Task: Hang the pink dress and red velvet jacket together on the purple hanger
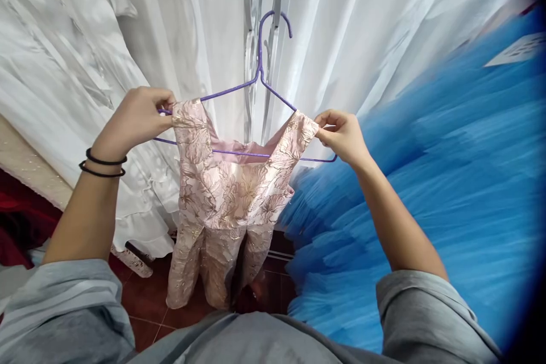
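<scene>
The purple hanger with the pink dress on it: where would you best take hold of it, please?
Probably the neck just under the hook of the purple hanger, from the front. It stands bare above the pink dress, while both hands pinch the covered shoulder ends.

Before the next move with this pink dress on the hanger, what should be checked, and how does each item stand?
1. Left hand pinches the left strap of the pink dress: ok.
2. Right hand pinches the right strap: ok.
3. Both straps sit on the purple hanger: ok.
4. Hanger hook caught on a rail: cannot tell.
5. Dress hem clear of the tiled floor: cannot tell.
6. Blue tulle apart from the dress: not ok, it touches the right side.
</scene>
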A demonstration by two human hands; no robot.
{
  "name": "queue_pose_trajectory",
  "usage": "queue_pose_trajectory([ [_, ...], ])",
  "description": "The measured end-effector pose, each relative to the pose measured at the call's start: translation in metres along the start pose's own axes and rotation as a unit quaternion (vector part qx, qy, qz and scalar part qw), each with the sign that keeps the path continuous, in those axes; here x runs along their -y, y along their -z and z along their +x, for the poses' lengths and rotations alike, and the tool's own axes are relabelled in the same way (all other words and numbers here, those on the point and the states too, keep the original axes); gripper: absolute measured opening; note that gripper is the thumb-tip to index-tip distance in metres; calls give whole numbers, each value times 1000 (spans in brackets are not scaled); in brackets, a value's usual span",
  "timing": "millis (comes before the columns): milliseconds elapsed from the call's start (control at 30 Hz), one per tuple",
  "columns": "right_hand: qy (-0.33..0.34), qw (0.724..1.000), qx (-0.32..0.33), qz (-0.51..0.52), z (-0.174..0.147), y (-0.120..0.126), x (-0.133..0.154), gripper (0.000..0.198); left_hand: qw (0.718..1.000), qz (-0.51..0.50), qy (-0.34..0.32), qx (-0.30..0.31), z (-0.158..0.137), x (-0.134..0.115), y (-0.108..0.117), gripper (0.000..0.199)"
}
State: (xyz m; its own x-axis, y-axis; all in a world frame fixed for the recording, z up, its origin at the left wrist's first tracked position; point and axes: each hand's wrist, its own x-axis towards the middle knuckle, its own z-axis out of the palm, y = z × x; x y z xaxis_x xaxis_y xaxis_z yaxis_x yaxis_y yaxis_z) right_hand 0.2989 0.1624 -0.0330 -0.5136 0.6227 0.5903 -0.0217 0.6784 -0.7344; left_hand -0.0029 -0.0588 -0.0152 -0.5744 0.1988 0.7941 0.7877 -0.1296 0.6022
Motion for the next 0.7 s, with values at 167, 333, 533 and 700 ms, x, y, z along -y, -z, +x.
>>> queue_pose_trajectory([
  [167, -47, 996, 43, 70, -8, 9, -3, 33, 995, 13, 34, 90, 6, -9, 6, 58],
  [333, -49, 995, 29, 77, -11, 12, -4, 36, 929, 50, 38, 365, 37, 7, 14, 56],
  [533, -14, 990, -121, 75, -20, 1, -4, 33, 982, 71, -96, 149, 17, 32, -7, 47],
  [700, 44, 978, -172, -107, -30, 4, 1, 31, 977, 38, -110, 176, -6, 35, -20, 34],
])
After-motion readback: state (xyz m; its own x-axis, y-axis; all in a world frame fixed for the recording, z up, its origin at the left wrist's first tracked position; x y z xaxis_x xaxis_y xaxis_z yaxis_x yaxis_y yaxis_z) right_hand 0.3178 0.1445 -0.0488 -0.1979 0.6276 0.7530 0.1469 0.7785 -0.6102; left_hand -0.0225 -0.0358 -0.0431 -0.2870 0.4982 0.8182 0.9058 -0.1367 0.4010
